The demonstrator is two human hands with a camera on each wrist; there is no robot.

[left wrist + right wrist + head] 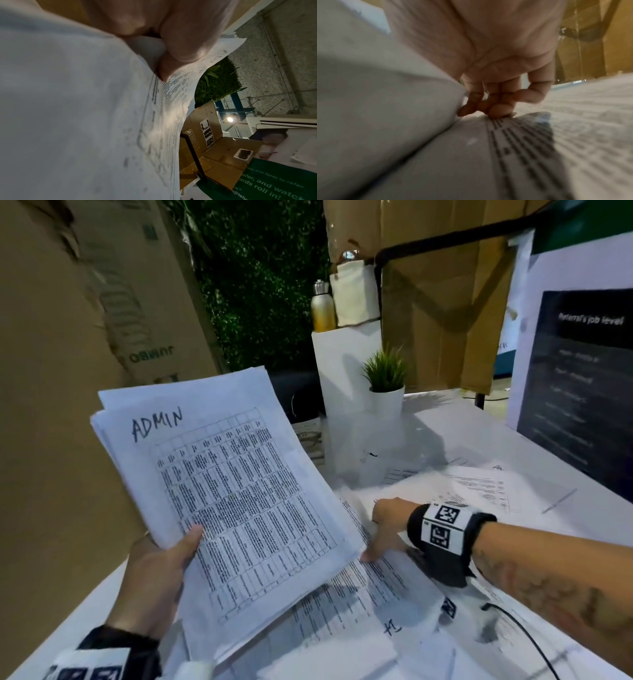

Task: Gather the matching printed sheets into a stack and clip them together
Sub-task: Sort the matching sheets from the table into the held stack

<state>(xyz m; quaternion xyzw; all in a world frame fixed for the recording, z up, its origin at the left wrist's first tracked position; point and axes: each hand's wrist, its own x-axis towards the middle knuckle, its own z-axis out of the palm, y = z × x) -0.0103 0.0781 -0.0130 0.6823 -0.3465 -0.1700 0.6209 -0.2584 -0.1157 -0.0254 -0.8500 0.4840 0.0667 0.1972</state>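
Note:
My left hand (pixel 161 570) grips a stack of printed sheets (pixel 233 494) by its lower left edge and holds it up above the table; the top sheet has a text table and "ADMIN" handwritten on it. In the left wrist view the thumb (pixel 180 44) presses on the stack (pixel 77 108). My right hand (pixel 385 529) is low over loose printed sheets (pixel 376 587) lying on the table, just right of the held stack. In the right wrist view its bent fingertips (pixel 498 109) touch a printed sheet (pixel 522 148). No clip is in view.
More printed sheets (pixel 479 484) are scattered over the white table (pixel 534 440). A small potted plant (pixel 386 385) stands at the back, with a white pedestal (pixel 346 364) bearing a bottle (pixel 322 309). Cardboard boxes (pixel 68 371) rise on the left, a dark poster board (pixel 582 392) on the right.

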